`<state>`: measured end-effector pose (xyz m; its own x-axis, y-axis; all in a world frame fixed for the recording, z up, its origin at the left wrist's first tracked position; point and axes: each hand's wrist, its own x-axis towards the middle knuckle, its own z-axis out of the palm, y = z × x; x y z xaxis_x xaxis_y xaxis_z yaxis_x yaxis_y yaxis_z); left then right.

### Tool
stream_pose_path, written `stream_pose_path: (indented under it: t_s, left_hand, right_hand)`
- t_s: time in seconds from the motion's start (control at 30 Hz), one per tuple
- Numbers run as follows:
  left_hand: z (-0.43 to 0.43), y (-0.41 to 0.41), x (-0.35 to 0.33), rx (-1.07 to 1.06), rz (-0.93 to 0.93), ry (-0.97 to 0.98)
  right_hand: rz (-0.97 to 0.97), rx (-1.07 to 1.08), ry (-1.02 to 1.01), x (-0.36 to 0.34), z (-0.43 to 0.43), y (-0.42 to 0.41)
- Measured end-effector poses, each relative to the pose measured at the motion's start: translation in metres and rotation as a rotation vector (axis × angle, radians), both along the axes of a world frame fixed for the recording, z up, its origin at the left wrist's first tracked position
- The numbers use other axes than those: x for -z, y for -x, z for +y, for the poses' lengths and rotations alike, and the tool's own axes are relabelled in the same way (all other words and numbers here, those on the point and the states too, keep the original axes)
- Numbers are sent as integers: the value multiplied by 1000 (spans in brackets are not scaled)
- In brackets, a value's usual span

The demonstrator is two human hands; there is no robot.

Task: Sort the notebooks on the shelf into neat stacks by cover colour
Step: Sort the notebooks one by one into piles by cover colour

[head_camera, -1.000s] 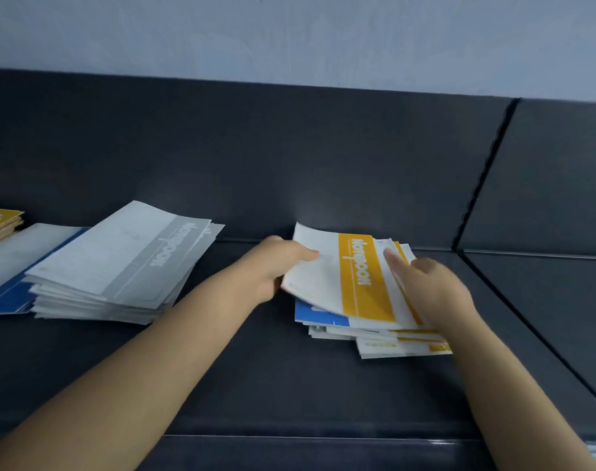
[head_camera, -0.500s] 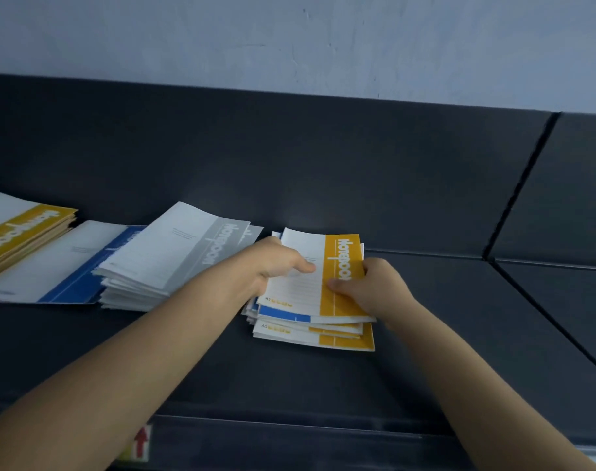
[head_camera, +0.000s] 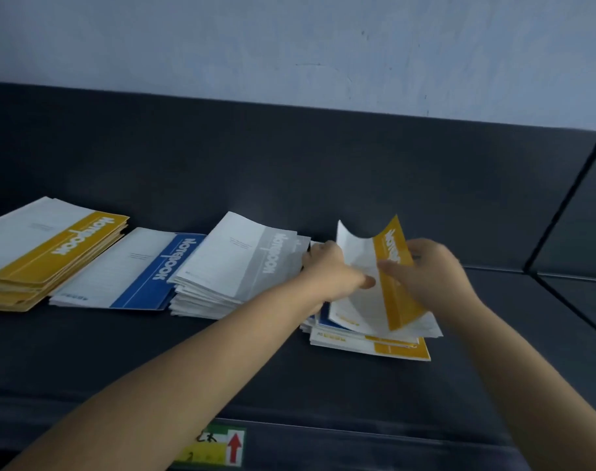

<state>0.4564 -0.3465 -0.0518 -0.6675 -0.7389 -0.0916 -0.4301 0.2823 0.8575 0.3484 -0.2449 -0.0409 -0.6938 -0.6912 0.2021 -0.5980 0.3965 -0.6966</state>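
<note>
Dark grey shelf (head_camera: 222, 355) carries a yellow notebook stack (head_camera: 52, 253), a blue-banded notebook (head_camera: 143, 270), a grey stack (head_camera: 242, 263) and, rightmost, a mixed pile (head_camera: 368, 345). Over that pile, left hand (head_camera: 334, 270) and right hand (head_camera: 432, 270) fingers clamp one curled yellow-and-white notebook (head_camera: 383, 294), tilted up.

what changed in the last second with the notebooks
The top yellow notebook has risen off the mixed pile, tilted up and curling, held by left grip and right grip. The yellow stack, blue notebook and grey stack stayed put.
</note>
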Motion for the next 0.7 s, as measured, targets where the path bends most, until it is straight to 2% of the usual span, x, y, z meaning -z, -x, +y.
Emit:
stream_pose_path:
  t_s: [0.1, 0.27, 0.37, 0.47, 0.53, 0.7]
  left_hand:
    - [1, -17, -18, 36, 293, -177]
    - [-43, -83, -53, -40, 497, -50]
    - [-87, -146, -64, -90, 472, -17]
    - [-128, -216, -67, -139, 452, -2]
    - [-154, -260, -67, -183, 442, -23]
    - [-208, -346, -66, -186, 311, 3]
  right_hand:
    - [-61, -30, 111, -29, 2, -17]
    - [-337, -106, 288, -64, -29, -61]
    - [-402, -218, 279, -59, -73, -113]
    - [-397, -256, 218, -46, -127, -175]
    - [-466, -279, 215, -41, -158, -213]
    - [-596, -325, 208, -30, -221, -297]
